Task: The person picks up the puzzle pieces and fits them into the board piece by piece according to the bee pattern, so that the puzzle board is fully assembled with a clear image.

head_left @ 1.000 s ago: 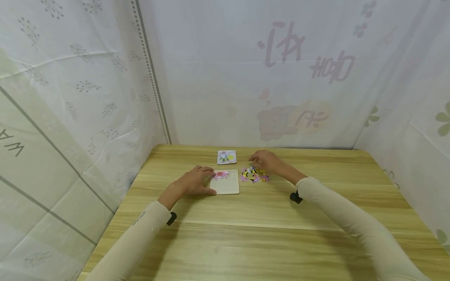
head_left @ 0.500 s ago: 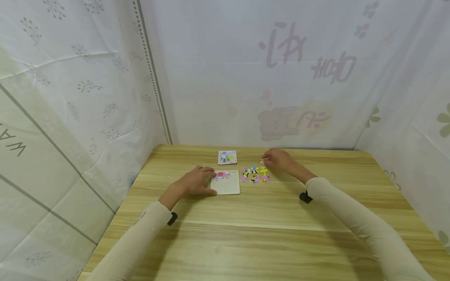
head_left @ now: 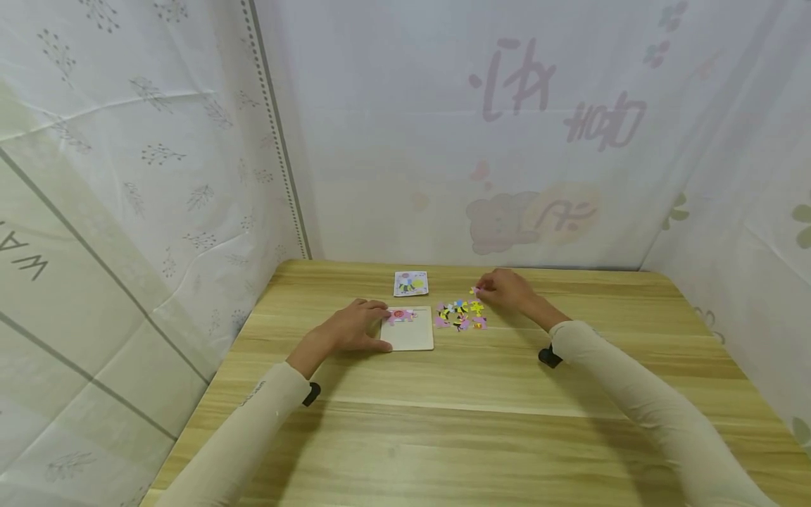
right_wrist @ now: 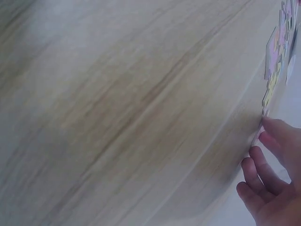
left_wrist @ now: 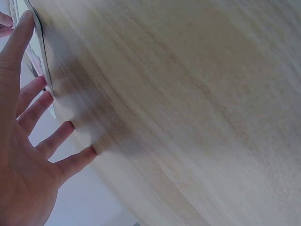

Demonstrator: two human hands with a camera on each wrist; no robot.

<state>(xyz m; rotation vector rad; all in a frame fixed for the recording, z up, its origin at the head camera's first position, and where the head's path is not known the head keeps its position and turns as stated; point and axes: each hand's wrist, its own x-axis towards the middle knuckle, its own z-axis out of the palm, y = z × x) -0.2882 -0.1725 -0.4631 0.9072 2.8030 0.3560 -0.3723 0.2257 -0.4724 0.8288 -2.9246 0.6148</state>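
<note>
A pale square puzzle board [head_left: 408,338] lies on the table, with pink puzzle pieces [head_left: 400,315] joined along its far left part. My left hand [head_left: 351,327] rests at the board's left side, thumb on the near corner and fingers spread; the left wrist view shows some fingertips on the tabletop. Right of the board is a loose heap of jigsaw pieces [head_left: 460,324] in yellow, black, pink and blue. At that heap's far right edge, my right hand [head_left: 507,290] pinches a small pink and yellow puzzle piece [head_left: 474,290] between thumb and forefinger, low over the table.
Behind the board lies a square picture card [head_left: 410,284] showing a bee. The wooden table [head_left: 405,436] ends at a printed curtain [head_left: 393,155] at the back, with more curtain on both sides.
My right hand has moved right from over the heap to its far right edge, where it pinches a piece. The left hand has stayed on the board.
</note>
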